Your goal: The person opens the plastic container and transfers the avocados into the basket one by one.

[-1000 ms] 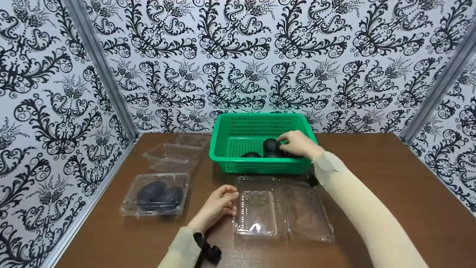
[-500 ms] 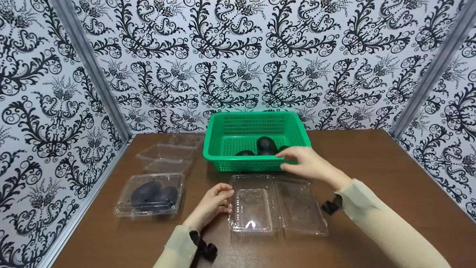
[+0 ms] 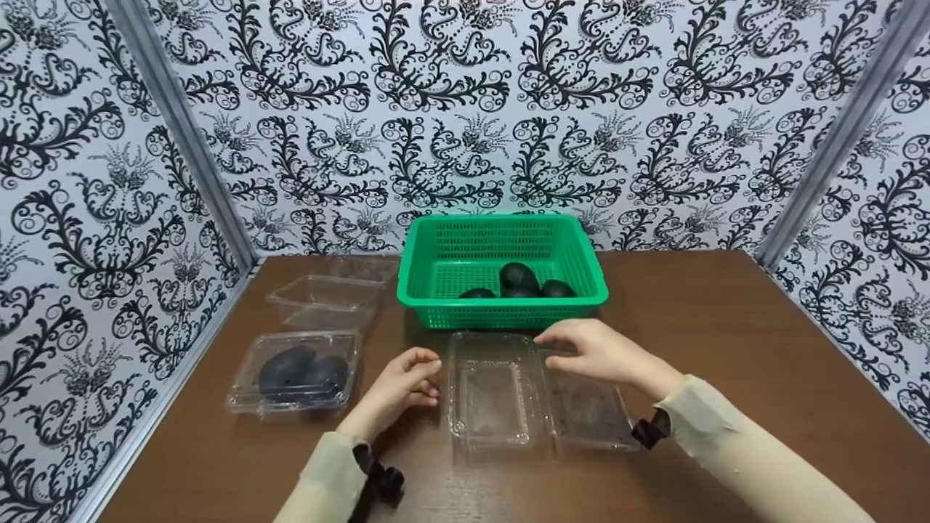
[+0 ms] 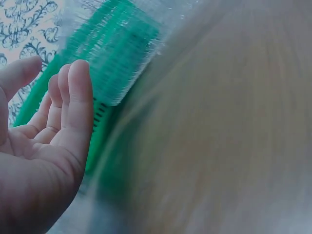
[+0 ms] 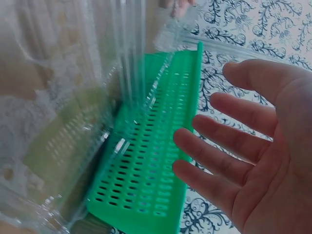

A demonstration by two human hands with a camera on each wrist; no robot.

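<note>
The open clear clamshell (image 3: 534, 396) is found at six o'clock of the green basket (image 3: 501, 309), flanked by the loosely curled, empty left hand (image 3: 398, 385) and the spread, empty right hand (image 3: 599, 354) over its hinge.

A closed clear box (image 3: 296, 372) holding dark avocados (image 3: 292, 367) sits well to the left of a green basket (image 3: 501, 272) on a brown table (image 3: 741, 341). Just left of the basket lies an open clear box (image 3: 325, 301), with another clear container (image 3: 363, 268) behind it. Inside the basket, three dark avocados (image 3: 519, 279) cluster near its front wall. Black-and-white patterned walls (image 3: 465, 109) rise behind the basket.
</note>
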